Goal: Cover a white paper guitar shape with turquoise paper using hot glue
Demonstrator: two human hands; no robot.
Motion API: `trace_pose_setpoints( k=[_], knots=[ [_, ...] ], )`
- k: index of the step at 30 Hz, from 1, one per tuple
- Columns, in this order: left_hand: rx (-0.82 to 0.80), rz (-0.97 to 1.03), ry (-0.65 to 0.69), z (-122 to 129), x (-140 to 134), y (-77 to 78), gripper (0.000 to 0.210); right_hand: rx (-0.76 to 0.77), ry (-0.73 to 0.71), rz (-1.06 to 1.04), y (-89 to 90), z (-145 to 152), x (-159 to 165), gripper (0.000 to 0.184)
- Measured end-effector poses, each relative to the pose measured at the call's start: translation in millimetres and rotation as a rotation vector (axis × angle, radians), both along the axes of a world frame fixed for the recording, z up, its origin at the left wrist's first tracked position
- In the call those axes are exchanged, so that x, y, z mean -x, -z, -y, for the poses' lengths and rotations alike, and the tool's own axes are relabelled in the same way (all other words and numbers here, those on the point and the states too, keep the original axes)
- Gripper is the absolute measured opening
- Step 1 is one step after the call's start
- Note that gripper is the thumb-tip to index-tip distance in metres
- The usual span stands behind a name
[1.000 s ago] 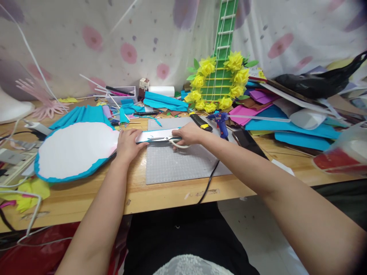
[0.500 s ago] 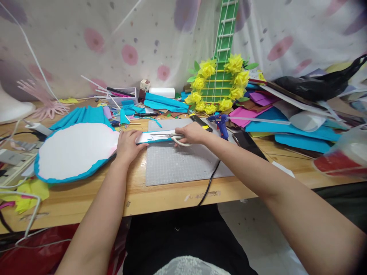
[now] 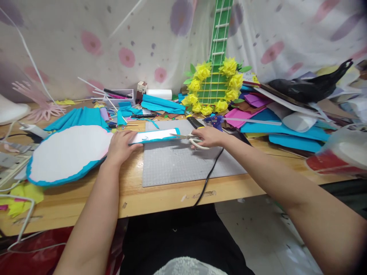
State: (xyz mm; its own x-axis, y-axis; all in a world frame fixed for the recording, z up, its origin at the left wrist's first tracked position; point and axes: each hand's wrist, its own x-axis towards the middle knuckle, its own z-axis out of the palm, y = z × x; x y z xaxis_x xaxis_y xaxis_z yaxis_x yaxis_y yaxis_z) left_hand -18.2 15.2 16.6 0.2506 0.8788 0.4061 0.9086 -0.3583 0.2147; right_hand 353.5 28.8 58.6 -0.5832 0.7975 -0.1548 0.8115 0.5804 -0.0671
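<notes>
A long-necked, guitar-like white board (image 3: 70, 152) with a blue paper border lies face up at the left. My left hand (image 3: 122, 146) grips it where the rounded body meets the narrow neck (image 3: 157, 135), fingers over the top and thumb along the near edge. Held in my right hand (image 3: 209, 136) by the pale handles, the scissors (image 3: 185, 136) point left, their tips at the neck's right end. Under the neck is a grey cutting mat (image 3: 169, 168).
Behind the mat stands a green guitar shape (image 3: 213, 86) ringed with yellow paper flowers. A blue glue gun (image 3: 215, 121) lies beside a black-and-yellow tool (image 3: 195, 122). Coloured sheets (image 3: 289, 133) pile up at the right, near a red-and-clear container (image 3: 335, 160). Cords and a power strip (image 3: 14, 168) crowd the left.
My right hand and the scissors have moved right along the neck, from over its middle to its end. The left hand keeps its hold; the whole view has shifted slightly.
</notes>
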Motion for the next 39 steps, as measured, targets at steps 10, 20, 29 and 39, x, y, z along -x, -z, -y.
trace_pose_setpoints(
  k=[10,20,29,39],
  knots=[
    [0.008,0.000,-0.035,1.5,-3.1,2.3,0.046,-0.011,0.012,0.081,2.4,2.3,2.5,0.057],
    [0.008,-0.001,-0.050,1.2,-4.9,3.8,0.045,-0.037,0.019,0.144,6.8,-0.3,5.2,0.057],
    [0.021,-0.023,-0.059,-0.7,-4.3,6.6,0.047,-0.064,0.001,0.143,11.1,-2.9,3.5,0.050],
    [0.011,-0.018,-0.053,-1.0,-4.0,7.8,0.048,-0.056,-0.030,0.121,13.3,-5.0,4.0,0.049]
  ],
)
